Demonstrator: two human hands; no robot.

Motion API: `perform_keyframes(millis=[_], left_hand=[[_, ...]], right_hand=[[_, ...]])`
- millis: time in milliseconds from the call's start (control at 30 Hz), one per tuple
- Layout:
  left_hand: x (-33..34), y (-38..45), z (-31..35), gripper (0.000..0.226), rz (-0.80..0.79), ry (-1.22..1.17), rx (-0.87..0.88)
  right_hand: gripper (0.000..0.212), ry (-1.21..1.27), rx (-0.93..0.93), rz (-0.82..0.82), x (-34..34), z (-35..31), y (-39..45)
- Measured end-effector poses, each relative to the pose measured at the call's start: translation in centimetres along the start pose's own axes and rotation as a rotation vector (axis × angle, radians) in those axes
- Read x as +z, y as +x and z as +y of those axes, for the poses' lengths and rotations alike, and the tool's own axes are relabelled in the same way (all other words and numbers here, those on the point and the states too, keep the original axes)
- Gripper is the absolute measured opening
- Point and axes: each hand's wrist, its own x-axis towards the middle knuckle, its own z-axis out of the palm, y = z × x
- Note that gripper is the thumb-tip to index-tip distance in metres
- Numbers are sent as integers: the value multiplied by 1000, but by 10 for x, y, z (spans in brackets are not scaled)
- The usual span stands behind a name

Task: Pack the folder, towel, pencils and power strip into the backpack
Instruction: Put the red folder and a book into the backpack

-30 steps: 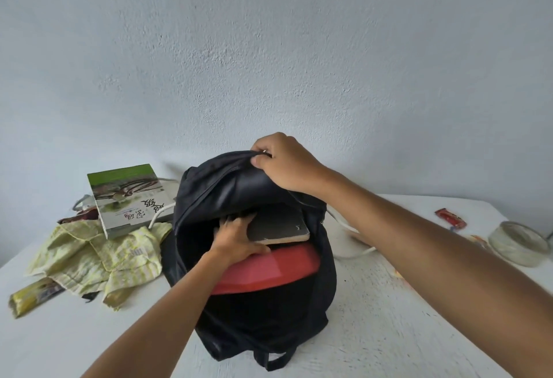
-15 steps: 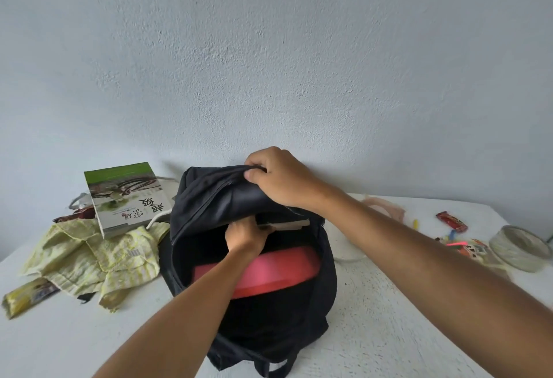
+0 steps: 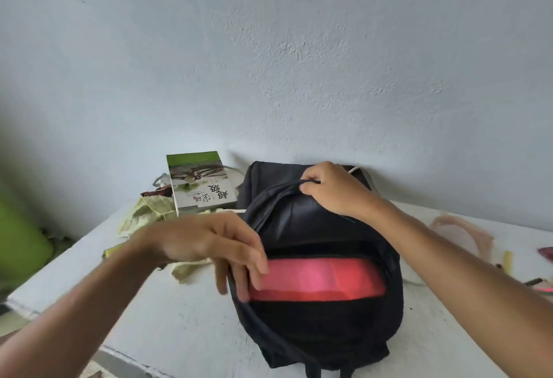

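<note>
The black backpack [image 3: 317, 326] lies open on the white table [image 3: 179, 326]. A red folder [image 3: 317, 280] shows inside its mouth. My right hand [image 3: 332, 190] grips the upper flap of the backpack by its zipper edge. My left hand [image 3: 215, 243], blurred by motion, is outside the bag at its left rim, fingers loosely extended and holding nothing. The yellow-green checked towel [image 3: 146, 216] lies crumpled to the left, partly hidden by my left arm. Pencils [image 3: 508, 261] lie at the right edge. A white cord [image 3: 354, 169] shows behind the bag; the power strip itself is hidden.
A book with a green cover [image 3: 199, 181] rests on the towel by the wall. A wrapped snack [image 3: 112, 253] peeks out under my left forearm. Small colourful items [image 3: 544, 253] lie at the far right. The wall stands directly behind the bag.
My left hand has come out of the backpack and swung left of its opening. The dark notebook is now out of sight inside. The view has shifted rightward and down.
</note>
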Motion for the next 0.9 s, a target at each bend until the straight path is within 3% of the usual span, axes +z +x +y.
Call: perform_keyframes(millis=[133,200,267,333,433,533,733,800,900], left_hand=[[-78,-10,-98,15,912,-61,-230],[-100,1,-145,14,1127,-172,-424],[-110,15,-172,22,1130,-461,-487],[-113,26,-180,22,1145,-831,-432],[-120,38,-188,23,1273,-1082,-335],[-127,47,-189,20,1341,-1139,-336],[-134,61,-189,10,1291,-1033,-424],[-135,66,-195,16,1316,-1039,-371],[-140,72,-190,6,1347,-1061,-282]], right_hand=[[18,-5,20,-47,8,3,12],[17,-9,24,-58,10,3,15],[17,-22,30,-61,10,5,17],[17,-30,30,-63,9,6,18],[17,-18,42,-64,9,9,20],[18,-24,52,-62,10,11,19],[17,-135,33,-54,11,9,13],[18,-145,28,-55,10,9,11],[19,-148,27,-49,7,9,9]])
